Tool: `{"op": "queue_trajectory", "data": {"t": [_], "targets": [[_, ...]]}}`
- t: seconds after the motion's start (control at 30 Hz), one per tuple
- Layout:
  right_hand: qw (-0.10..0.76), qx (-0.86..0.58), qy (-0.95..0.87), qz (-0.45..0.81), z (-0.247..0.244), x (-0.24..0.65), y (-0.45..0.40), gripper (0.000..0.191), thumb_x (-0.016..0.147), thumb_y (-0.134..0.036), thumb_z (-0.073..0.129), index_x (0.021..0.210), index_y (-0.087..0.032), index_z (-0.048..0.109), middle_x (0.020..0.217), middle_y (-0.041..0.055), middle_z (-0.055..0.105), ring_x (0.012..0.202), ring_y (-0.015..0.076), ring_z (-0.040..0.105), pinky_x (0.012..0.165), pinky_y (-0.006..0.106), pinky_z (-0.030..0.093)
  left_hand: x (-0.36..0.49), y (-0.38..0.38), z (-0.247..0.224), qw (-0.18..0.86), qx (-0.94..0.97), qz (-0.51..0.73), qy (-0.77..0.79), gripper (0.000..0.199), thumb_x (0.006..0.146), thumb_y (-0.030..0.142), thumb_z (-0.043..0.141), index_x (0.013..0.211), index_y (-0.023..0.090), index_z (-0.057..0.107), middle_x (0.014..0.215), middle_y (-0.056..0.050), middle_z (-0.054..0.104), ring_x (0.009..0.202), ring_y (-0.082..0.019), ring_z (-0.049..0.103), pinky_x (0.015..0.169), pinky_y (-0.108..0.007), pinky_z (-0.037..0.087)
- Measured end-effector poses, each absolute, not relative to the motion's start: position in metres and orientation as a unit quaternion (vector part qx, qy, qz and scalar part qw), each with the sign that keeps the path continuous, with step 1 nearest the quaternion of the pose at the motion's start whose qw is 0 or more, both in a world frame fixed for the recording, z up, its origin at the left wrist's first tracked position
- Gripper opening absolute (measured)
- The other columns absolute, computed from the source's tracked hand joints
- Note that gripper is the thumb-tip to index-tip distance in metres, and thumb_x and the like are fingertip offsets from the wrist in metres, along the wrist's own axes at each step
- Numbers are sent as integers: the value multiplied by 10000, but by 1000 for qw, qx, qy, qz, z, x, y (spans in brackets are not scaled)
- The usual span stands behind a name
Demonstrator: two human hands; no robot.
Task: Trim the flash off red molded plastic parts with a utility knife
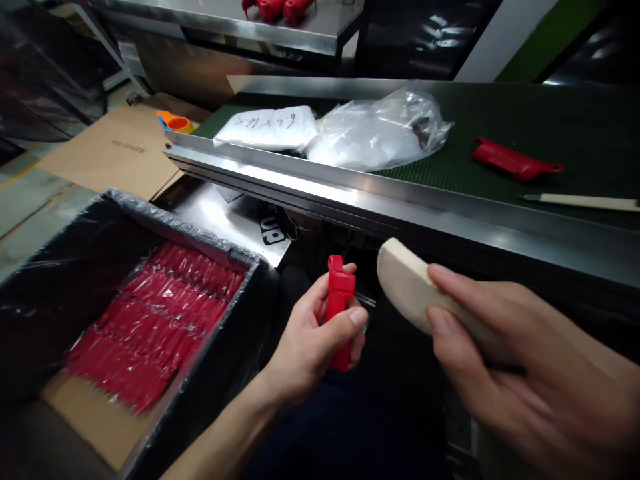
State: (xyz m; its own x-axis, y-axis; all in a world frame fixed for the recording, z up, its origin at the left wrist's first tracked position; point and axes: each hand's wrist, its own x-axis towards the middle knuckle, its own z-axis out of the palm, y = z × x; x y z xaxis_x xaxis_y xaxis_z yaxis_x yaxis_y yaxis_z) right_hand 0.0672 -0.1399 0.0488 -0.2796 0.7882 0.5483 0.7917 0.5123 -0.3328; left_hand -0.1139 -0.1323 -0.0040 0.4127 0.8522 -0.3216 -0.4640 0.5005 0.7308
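Conveyor [500, 113]: biggest thing on my remote feed, ribbed green belt behind a metal rail [400, 197], across the far side.
Bin [240, 353]: black-lined, near left, rows of red pieces [155, 327] inside under shiny plastic.
Bags: a clear bag [380, 130] and a white packet [267, 128], side by side on the belt.
Right hand [525, 360]: near right, thumb and fingers pinching a felt-looking pad [405, 287].
Left hand [310, 340]: near middle, fingers wrapped round a red part [341, 283], thumb across its front.
Pad: rounded end points left. Looks light and a bit soft to me, and the fuzzy face shouldn't slip. I'd pinch the flat sides, well back from that end.
Red part: upright, between bin and pad, not touching the pad. My guess is light, stiff plastic, not very fragile, but glossy, so maybe slippery. I'd grab it round the mid-body, keeping the looped top free.
Loose red piece [515, 160]: on the belt, far right, nobody holding it.
Pale tool [590, 201]: slim, dark-tipped, near that piece.
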Motion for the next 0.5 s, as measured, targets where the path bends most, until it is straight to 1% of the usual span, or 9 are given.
{"op": "queue_trajectory", "data": {"t": [0.1, 0.17, 0.23, 0.33, 0.43, 0.5], "targets": [[339, -471, -814, -7, 49, 62, -136, 317, 897, -115, 602, 1213, -114, 628, 941, 48, 711, 763, 98, 670, 710, 172, 525, -113, -134, -3, 791, 288, 406, 355, 554, 851, 303, 708, 1333, 252, 440, 725, 52, 503, 516, -70, 503, 464, -186, 408], [332, -450, -829, -16, 49, 60, -135, 319, 903, -110, 581, 1219, -89, 623, 950, 62, 711, 780, 110, 672, 728, 168, 538, -112, -135, -2, 781, 295, 405, 373, 554, 846, 314, 718, 1326, 250, 448, 736, 52, 497, 528, -65, 487, 472, -183, 417], [312, -440, -842, -27, 47, 58, -135, 361, 902, -104, 577, 1261, -77, 598, 1007, 74, 709, 812, 117, 670, 737, 167, 547, -109, -135, -3, 763, 304, 417, 389, 517, 849, 323, 721, 1298, 252, 475, 754, 50, 495, 553, -56, 459, 496, -175, 420], [298, -437, -848, -40, 40, 53, -136, 399, 905, -112, 586, 1303, -84, 570, 1066, 75, 706, 833, 117, 664, 707, 181, 549, -105, -135, -6, 728, 328, 446, 403, 424, 859, 280, 715, 1239, 265, 527, 808, 47, 516, 610, -42, 420, 551, -153, 396], [307, -414, -857, -17, 29, 52, -138, 369, 913, -86, 555, 1280, -62, 577, 1032, 88, 706, 850, 127, 660, 690, 213, 548, -105, -134, -11, 709, 340, 456, 416, 361, 868, 213, 694, 1197, 263, 554, 842, 45, 527, 653, -43, 429, 578, -145, 386], [309, -396, -864, 8, 23, 56, -140, 356, 916, -71, 529, 1267, -39, 580, 1016, 102, 697, 840, 125, 655, 676, 219, 542, -107, -132, -12, 716, 337, 443, 422, 372, 877, 207, 674, 1217, 256, 533, 791, 50, 513, 628, -49, 455, 552, -154, 392]]}}
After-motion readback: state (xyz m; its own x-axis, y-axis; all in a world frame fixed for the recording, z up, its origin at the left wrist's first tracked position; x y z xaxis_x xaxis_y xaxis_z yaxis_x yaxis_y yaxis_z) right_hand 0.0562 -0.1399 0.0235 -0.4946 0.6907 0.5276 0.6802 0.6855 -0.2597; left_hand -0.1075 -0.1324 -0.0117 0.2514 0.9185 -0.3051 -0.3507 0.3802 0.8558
